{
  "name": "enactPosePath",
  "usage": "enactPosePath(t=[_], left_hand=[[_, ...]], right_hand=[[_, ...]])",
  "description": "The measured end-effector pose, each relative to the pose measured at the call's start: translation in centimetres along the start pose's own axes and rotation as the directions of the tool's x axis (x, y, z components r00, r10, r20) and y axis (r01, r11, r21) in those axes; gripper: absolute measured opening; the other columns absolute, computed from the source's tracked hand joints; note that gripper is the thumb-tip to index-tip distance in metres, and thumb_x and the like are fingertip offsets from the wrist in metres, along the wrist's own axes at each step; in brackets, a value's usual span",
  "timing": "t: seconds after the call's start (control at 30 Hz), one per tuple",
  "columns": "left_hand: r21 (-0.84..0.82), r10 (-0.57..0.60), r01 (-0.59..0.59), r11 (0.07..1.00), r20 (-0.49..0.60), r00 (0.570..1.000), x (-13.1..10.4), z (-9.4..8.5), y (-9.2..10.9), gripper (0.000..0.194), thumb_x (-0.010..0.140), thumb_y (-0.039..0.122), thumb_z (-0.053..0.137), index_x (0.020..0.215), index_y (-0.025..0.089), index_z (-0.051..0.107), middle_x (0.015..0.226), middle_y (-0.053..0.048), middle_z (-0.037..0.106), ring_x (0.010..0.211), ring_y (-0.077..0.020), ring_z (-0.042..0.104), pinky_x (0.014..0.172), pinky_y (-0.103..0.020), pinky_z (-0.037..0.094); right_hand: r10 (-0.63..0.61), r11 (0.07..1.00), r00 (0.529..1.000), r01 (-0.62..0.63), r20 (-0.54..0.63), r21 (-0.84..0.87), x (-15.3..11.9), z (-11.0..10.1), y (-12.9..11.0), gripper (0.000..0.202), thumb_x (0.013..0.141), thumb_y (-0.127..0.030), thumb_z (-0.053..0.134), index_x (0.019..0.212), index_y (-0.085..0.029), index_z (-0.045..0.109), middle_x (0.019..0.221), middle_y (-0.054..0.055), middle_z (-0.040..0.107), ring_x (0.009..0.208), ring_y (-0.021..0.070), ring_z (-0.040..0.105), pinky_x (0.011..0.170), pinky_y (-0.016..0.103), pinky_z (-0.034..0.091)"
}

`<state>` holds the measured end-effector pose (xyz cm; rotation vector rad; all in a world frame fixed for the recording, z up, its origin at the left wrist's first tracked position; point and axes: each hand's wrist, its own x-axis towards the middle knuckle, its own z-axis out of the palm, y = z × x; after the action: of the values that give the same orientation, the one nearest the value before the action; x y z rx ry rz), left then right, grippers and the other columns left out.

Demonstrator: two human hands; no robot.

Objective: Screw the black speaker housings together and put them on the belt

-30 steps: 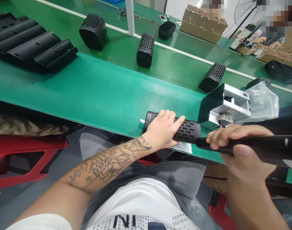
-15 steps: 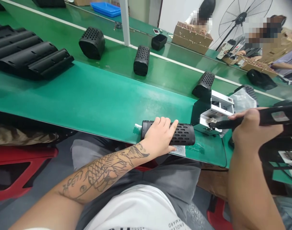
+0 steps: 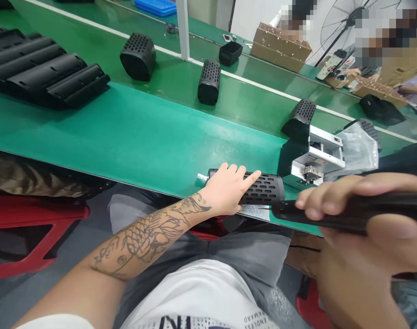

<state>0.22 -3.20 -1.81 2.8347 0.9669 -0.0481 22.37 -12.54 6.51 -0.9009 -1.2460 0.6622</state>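
Observation:
My left hand [image 3: 227, 189] lies over a black perforated housing [image 3: 263, 189] at the table's near edge, with its fingers wrapped across the top. My right hand [image 3: 359, 214] grips a black electric screwdriver [image 3: 345, 205], which is held sideways. The screwdriver's thin bit points left, close to the right end of the housing; whether it touches cannot be made out. Behind them stands a screw feeder [image 3: 318, 160] with a white-and-black body.
Several black housings sit on the green conveyor [image 3: 174, 82] beyond, including one perforated housing [image 3: 209, 82]. A stack of black shells [image 3: 40, 68] lies at the left. A clear plastic bag [image 3: 361, 148] is beside the feeder. Co-workers sit across, near a cardboard box [image 3: 280, 48].
My right hand has drawn the screwdriver away from the screw feeder, bringing its tip left and down towards the housing. My left hand remains on the housing.

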Motion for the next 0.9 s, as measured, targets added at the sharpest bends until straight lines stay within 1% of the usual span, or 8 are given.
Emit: enactPosePath(t=[0.03,0.1,0.2,0.3,0.4,0.5,0.7,0.9], left_hand=[[-0.004,-0.002,0.002,1.0,0.002,1.0,-0.1,-0.1,0.0,0.109,0.096,0.047,0.085,0.187,0.019,0.033,0.153,-0.024,0.068,0.128,-0.0423,0.067,0.106,-0.052,0.045],[-0.006,0.0,0.0,1.0,0.001,1.0,-0.3,-0.3,0.1,0.108,0.096,0.045,0.085,0.187,0.019,0.034,0.154,-0.024,0.068,0.13,-0.0423,0.066,0.106,-0.051,0.045],[-0.015,0.01,-0.01,1.0,-0.021,1.0,-0.4,-0.4,0.1,0.107,0.096,0.043,0.085,0.187,0.019,0.034,0.155,-0.024,0.068,0.131,-0.0417,0.066,0.106,-0.051,0.045],[-0.027,0.018,-0.019,0.999,-0.034,0.999,-0.2,-0.2,0.0,0.106,0.097,0.045,0.085,0.187,0.019,0.034,0.156,-0.024,0.067,0.131,-0.0414,0.066,0.106,-0.051,0.045],[-0.032,0.021,-0.022,0.999,-0.019,1.0,0.0,-0.1,0.0,0.106,0.098,0.045,0.084,0.187,0.019,0.033,0.156,-0.024,0.068,0.131,-0.0409,0.066,0.106,-0.05,0.044],[-0.04,0.025,-0.025,0.999,-0.006,1.0,0.1,-0.1,0.0,0.104,0.099,0.044,0.082,0.187,0.019,0.033,0.157,-0.024,0.068,0.13,-0.0405,0.066,0.106,-0.05,0.043],[-0.059,0.01,-0.01,0.998,0.011,1.0,0.2,-0.2,0.1,0.109,0.095,0.043,0.085,0.188,0.021,0.033,0.158,-0.024,0.067,0.126,-0.0411,0.066,0.105,-0.05,0.042],[-0.063,-0.001,0.002,0.998,0.018,1.0,0.3,-0.3,0.2,0.113,0.093,0.046,0.088,0.188,0.021,0.032,0.157,-0.025,0.067,0.126,-0.0418,0.065,0.105,-0.05,0.041]], right_hand=[[-0.002,0.999,0.999,0.0,0.05,0.036,-0.3,1.1,0.4,0.029,0.086,-0.045,0.1,0.101,-0.025,0.085,0.071,0.002,0.074,0.057,0.0276,0.071,0.059,0.053,0.068],[-0.006,0.996,0.994,-0.003,0.107,0.087,-0.5,2.9,1.5,0.028,0.09,-0.043,0.098,0.107,-0.024,0.084,0.075,0.002,0.076,0.058,0.0252,0.072,0.061,0.05,0.067],[-0.029,0.995,0.98,0.01,0.195,0.098,-0.2,4.4,2.8,0.025,0.096,-0.039,0.094,0.111,-0.022,0.083,0.079,0.002,0.078,0.062,0.0235,0.075,0.066,0.047,0.068],[-0.027,0.997,0.967,0.008,0.255,0.079,0.1,4.5,3.1,0.021,0.098,-0.035,0.093,0.11,-0.022,0.083,0.08,0.002,0.078,0.065,0.0228,0.076,0.069,0.046,0.07],[-0.022,0.998,0.964,0.004,0.266,0.067,0.0,4.4,2.9,0.02,0.097,-0.036,0.094,0.109,-0.024,0.083,0.079,0.001,0.078,0.064,0.0218,0.076,0.068,0.044,0.07],[0.003,0.998,0.963,-0.019,0.268,0.056,-0.1,4.5,2.9,0.021,0.096,-0.038,0.095,0.109,-0.025,0.084,0.078,0.001,0.078,0.063,0.0219,0.075,0.068,0.045,0.07],[0.034,0.993,0.941,-0.07,0.338,0.093,0.1,4.8,3.2,0.019,0.095,-0.037,0.096,0.105,-0.025,0.084,0.073,0.0,0.075,0.059,0.0196,0.071,0.064,0.042,0.067],[0.067,0.99,0.93,-0.106,0.363,0.089,0.1,4.1,3.8,0.018,0.094,-0.037,0.096,0.104,-0.027,0.084,0.073,0.0,0.075,0.059,0.0201,0.07,0.065,0.043,0.068]])
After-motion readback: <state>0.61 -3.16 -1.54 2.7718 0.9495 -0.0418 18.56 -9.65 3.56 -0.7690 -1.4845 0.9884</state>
